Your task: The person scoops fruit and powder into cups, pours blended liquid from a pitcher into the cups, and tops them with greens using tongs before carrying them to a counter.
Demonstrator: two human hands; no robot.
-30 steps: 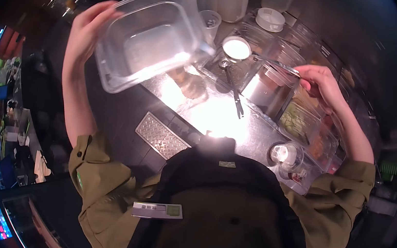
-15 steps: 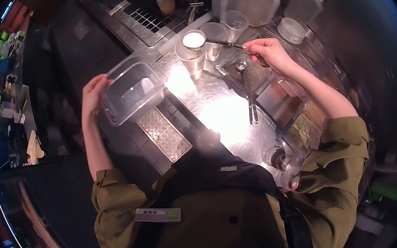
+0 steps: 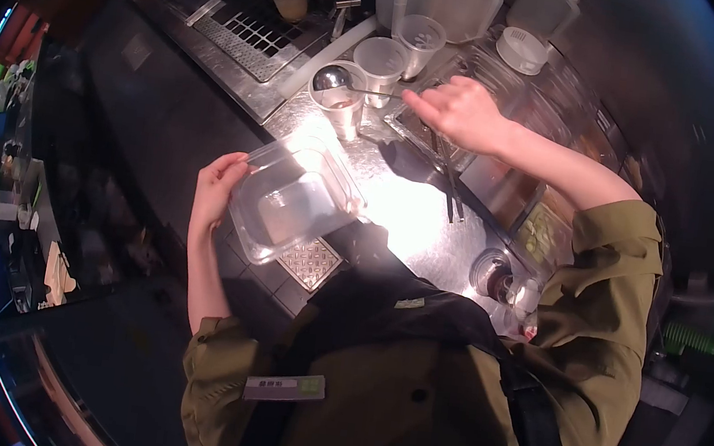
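The left hand [image 3: 220,188] pinches a tilted, clear, round-cornered plastic container [image 3: 289,205] near the steel counter [image 3: 412,207]. Well apart from it, the right hand [image 3: 462,113] grips a shiny, thin-handled ladle [image 3: 332,77], its domed back upward at the mouth of a translucent cup [image 3: 344,118].

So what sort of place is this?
Probably somewhere drinks are prepared, perhaps a café kitchen: clear plastic cups stand on a metal worktop, and a ladle is tipped over one.
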